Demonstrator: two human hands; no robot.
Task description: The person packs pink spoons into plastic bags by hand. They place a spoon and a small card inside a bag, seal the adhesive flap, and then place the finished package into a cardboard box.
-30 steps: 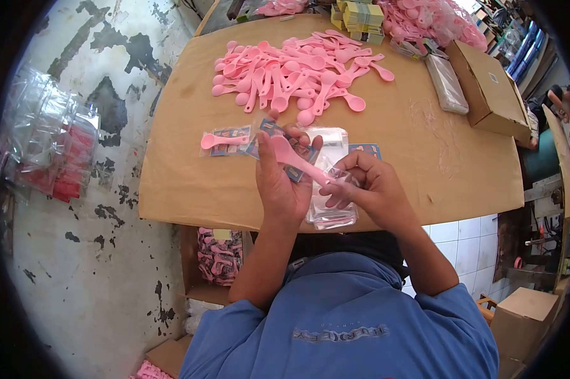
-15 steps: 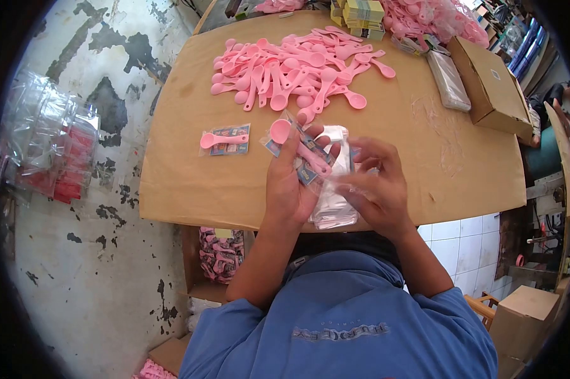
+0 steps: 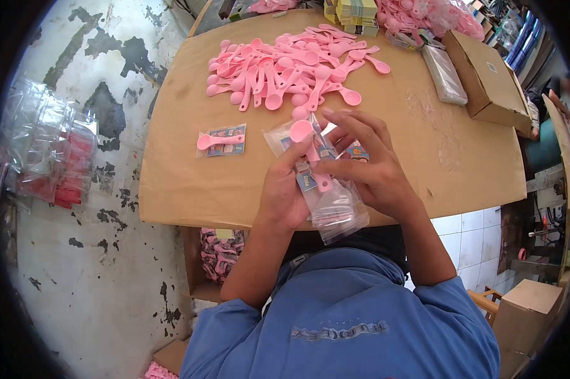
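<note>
My left hand point(image 3: 285, 189) holds a pink spoon point(image 3: 302, 131) with a printed card point(image 3: 306, 181) and clear plastic, its thumb pressed on them. Over the spoon's handle and the plastic, my right hand point(image 3: 373, 164) has its fingers partly bent; whether it pinches anything is unclear. Below both hands lies a stack of clear bags point(image 3: 340, 211) at the table's front edge. A bagged spoon with a card point(image 3: 225, 140) lies left of my left hand. Beyond my hands spreads a heap of pink spoons point(image 3: 278, 69).
The brown-covered table point(image 3: 190, 189) carries an open cardboard box point(image 3: 487, 79), a clear-wrapped pack point(image 3: 444, 74) and stacked yellow cards point(image 3: 356, 12) at the back. Under the table is a box of bagged spoons point(image 3: 220, 256). Plastic bags point(image 3: 51, 145) hang or lie at far left.
My right hand has moved up and left, onto the spoon and plastic. The spoon in my left hand has turned more upright. The clear bags below look shifted and spread.
</note>
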